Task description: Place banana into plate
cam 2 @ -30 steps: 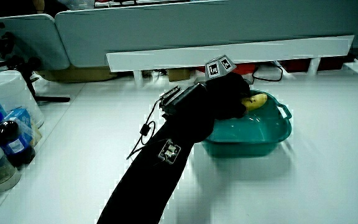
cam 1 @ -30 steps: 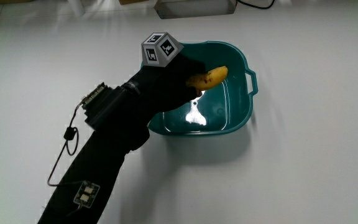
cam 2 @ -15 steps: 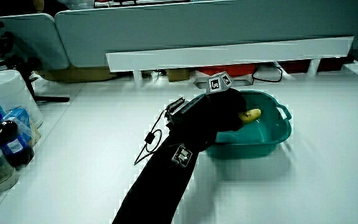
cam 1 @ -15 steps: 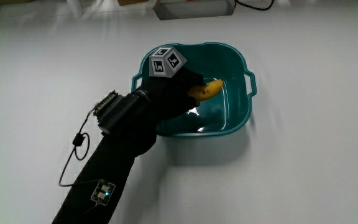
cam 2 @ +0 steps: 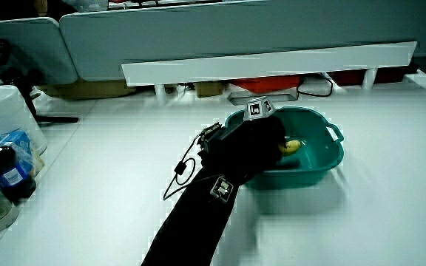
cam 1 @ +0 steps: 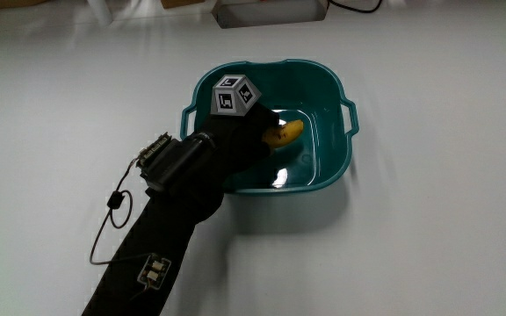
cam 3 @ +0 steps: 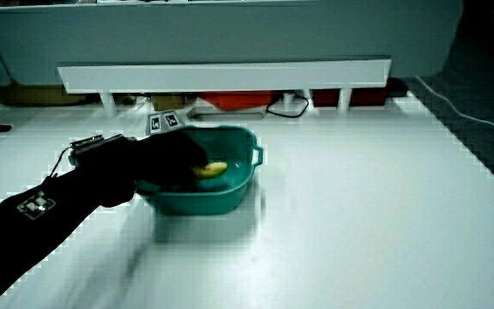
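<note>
A yellow banana (cam 1: 285, 133) lies in the teal plate (cam 1: 332, 83); the hand (cam 1: 249, 139) is black, its cube (cam 1: 235, 94) grey-and-black patterned; the surface (cam 1: 429, 211) white.

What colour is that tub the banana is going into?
Teal, a blue-green. The tub shows best in the main view.

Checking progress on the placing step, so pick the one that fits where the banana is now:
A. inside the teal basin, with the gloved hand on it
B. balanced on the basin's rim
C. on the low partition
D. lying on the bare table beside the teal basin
A: the banana shows below the rim of the teal basin, and the hand reaches into the basin with its fingers closed around the banana's end.
</note>
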